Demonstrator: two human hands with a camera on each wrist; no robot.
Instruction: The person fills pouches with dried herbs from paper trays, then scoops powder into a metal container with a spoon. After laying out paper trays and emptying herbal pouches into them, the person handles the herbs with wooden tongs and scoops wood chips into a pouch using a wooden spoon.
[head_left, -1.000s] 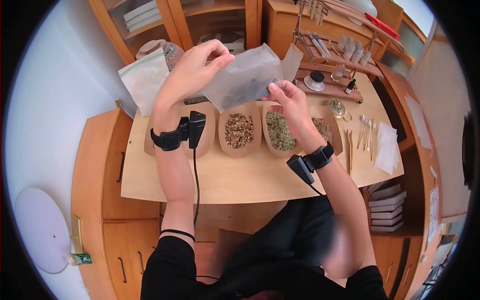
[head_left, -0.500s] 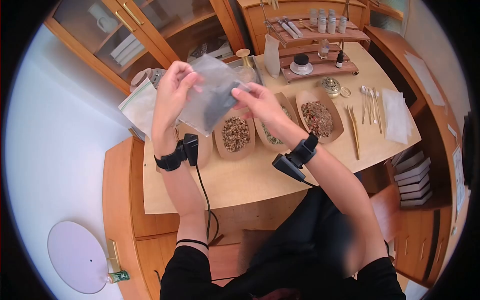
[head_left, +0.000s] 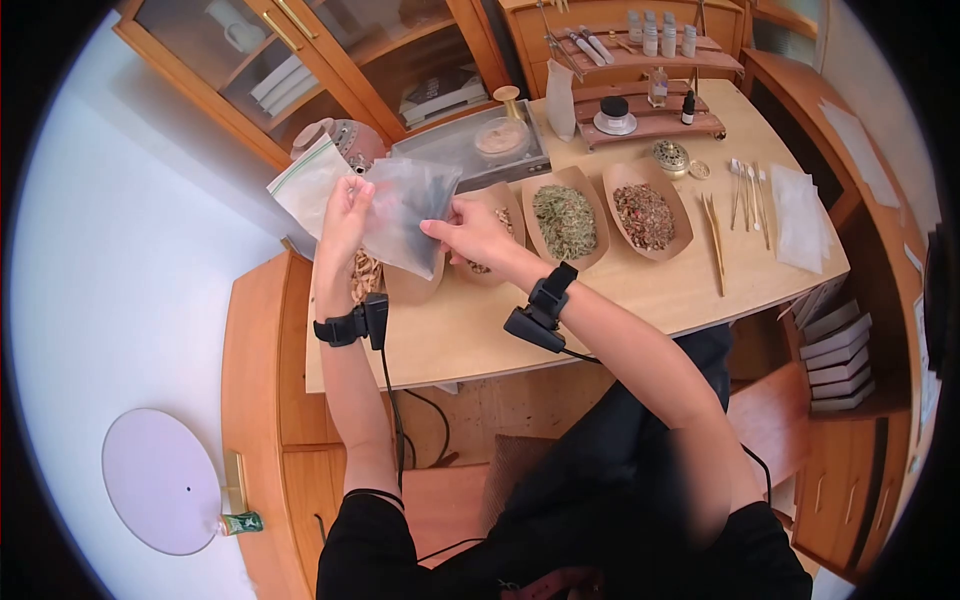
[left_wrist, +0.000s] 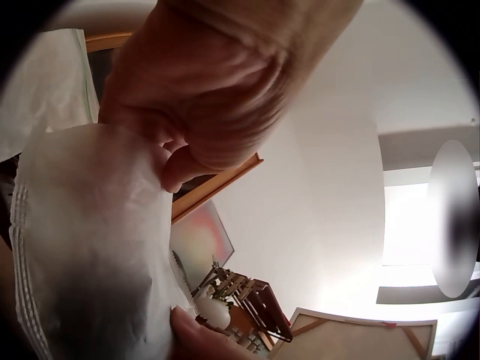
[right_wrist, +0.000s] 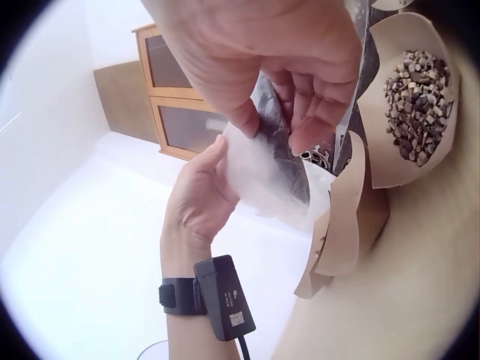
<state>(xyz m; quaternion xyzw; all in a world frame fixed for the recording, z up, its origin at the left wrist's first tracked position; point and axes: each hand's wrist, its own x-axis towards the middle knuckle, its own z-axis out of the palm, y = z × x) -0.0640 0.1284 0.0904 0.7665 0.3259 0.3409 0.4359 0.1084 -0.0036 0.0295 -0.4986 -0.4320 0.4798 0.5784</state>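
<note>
I am holding a flat, whitish, translucent-film bag [head_left: 398,207] with dark contents above brown, boat-shaped paper trays [head_left: 408,289], left hand [head_left: 343,222] pinching one side, right hand [head_left: 480,235] pinching the other, seemingly to steady it

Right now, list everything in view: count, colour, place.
Table: one, pale wood, centre
Pouch: one, translucent, left of centre
Paper trays: at least four, brown, on table
Zip bag: one, white, left of pouch
Shallow tray: one, grey, behind paper trays
Stand: one, reddish brown, table's back right
Vials: several, pale, on stand
Openwork pot: one, brass, before stand
Tweezers: one, gold, right of paper trays
Slim tools: several, gold and white, beside tweezers
Sheets: several, white, table's right end
Cabinets: several, orange-brown, around table
Wrist cameras: two, black, one per wrist
Left hand, right hand: two, bare, fingers on pouch
</note>
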